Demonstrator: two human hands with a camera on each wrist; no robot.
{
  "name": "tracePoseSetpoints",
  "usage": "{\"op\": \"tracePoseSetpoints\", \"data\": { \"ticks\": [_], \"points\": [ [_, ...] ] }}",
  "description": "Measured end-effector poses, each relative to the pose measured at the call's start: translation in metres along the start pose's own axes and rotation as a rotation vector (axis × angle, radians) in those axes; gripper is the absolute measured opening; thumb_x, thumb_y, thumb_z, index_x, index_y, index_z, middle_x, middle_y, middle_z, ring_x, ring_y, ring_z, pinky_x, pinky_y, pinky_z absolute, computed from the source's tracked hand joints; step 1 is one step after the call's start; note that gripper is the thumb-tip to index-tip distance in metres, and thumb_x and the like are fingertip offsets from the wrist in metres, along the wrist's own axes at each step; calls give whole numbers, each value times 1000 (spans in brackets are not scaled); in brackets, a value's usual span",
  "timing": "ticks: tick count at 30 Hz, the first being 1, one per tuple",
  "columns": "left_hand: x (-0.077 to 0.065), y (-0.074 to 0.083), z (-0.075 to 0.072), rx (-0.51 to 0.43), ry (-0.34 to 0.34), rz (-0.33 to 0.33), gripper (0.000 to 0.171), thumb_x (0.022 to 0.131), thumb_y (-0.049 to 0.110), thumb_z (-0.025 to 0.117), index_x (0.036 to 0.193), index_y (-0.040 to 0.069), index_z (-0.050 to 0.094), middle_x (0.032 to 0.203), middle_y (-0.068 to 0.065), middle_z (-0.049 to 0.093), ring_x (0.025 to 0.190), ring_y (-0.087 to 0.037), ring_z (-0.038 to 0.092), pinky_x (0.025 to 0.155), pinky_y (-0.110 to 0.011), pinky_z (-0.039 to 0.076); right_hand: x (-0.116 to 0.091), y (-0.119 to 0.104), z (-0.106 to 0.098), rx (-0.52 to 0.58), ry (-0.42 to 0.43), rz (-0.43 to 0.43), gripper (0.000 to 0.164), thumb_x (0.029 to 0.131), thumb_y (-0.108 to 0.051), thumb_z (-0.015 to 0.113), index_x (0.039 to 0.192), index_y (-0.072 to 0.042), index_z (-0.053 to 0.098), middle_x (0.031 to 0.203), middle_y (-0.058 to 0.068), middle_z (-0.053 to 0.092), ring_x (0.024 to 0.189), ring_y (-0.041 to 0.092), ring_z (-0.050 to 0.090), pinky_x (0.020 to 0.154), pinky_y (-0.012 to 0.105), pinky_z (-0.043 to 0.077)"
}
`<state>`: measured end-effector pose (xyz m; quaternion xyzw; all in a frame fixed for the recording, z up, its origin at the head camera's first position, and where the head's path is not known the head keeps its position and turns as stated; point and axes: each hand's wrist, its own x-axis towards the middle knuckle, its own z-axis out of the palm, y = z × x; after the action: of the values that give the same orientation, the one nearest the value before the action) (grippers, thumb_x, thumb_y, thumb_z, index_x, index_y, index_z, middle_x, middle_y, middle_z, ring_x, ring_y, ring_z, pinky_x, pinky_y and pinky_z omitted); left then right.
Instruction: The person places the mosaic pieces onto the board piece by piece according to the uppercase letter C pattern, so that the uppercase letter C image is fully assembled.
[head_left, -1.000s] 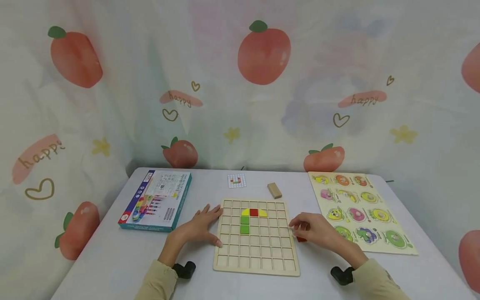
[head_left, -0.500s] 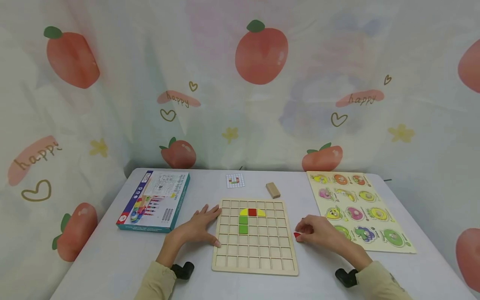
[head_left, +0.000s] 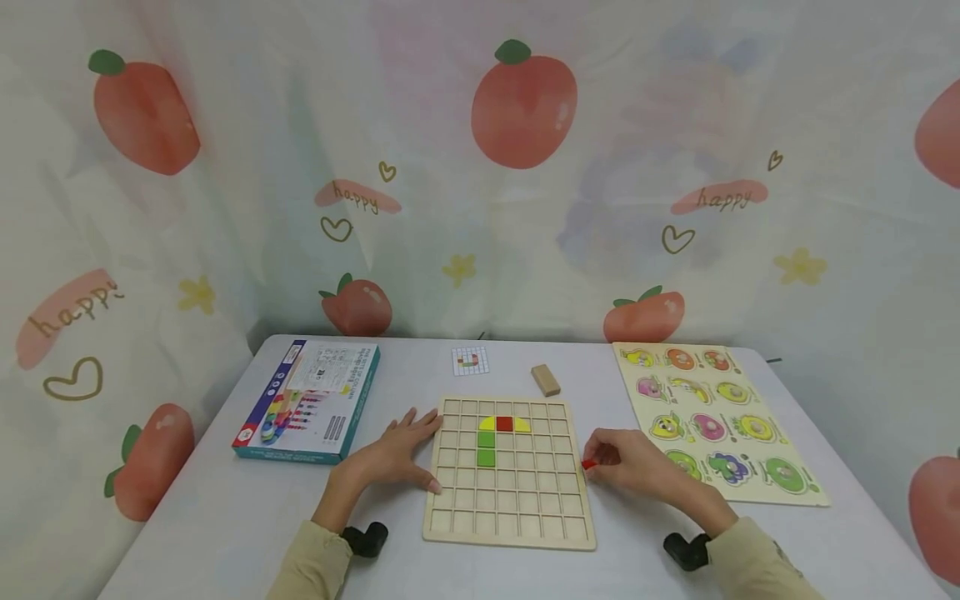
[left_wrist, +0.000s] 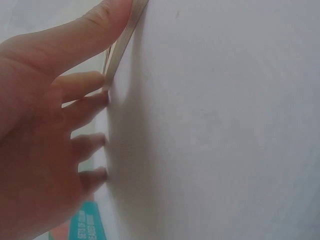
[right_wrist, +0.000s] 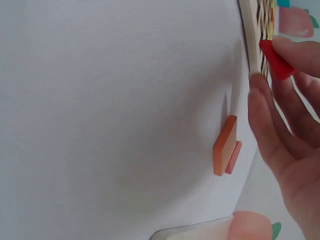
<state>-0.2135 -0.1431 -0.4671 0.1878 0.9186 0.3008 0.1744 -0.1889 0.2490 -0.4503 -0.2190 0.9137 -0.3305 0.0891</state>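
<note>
Right hand (head_left: 626, 460) pinches small red piece (head_left: 588, 464) between thumb and fingers, at right edge of grid board (head_left: 508, 502); contact with board unclear. Left hand (head_left: 390, 454), fingers spread, touches board's left edge, gripping nothing. Possible trouble: slim pinch lets red piece slip or twist onto worktop (head_left: 225, 525); low carry snags board edge; uneven left-hand push skews board. Fingers mask red piece's full outline; in right wrist view, orange block (right_wrist: 224, 145) partly covers reddish block (right_wrist: 234, 157).
</note>
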Motion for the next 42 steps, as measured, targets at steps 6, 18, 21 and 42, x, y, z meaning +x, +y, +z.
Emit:
{"op": "tracePoseSetpoints", "data": {
  "ticks": [6,18,21,42],
  "points": [
    [-1,0,-2,-9,-3,4,107,73,32,94,159,5,36,171,-10,25,160,-40,5,130,-59,4,8,-2,1,50,42,-99,12,89,-6,77,102,-8,76,96,-2,73,84,3,65,78,20,60],
    [2,-1,0,-16,-5,-10,107,73,33,93,160,8,36,171,-7,24,161,-38,4,130,-58,3,32,-26,17,131,40,-68,21,90,-5,75,111,-3,72,94,0,73,83,6,67,78,20,59],
    [4,-2,0,-10,-6,-10,108,73,34,93,160,8,36,171,-6,24,161,-37,3,130,-58,3,38,-31,21,131,20,-83,15,92,-8,75,107,-5,76,97,0,75,84,6,66,77,19,58],
    [3,-1,-1,-11,-18,-18,108,74,35,93,161,10,35,172,-5,23,161,-37,2,130,-58,3,65,-62,51,92,-121,-142,15,93,-13,76,108,-11,80,100,-4,77,86,6,64,81,19,57]
  ]
}}
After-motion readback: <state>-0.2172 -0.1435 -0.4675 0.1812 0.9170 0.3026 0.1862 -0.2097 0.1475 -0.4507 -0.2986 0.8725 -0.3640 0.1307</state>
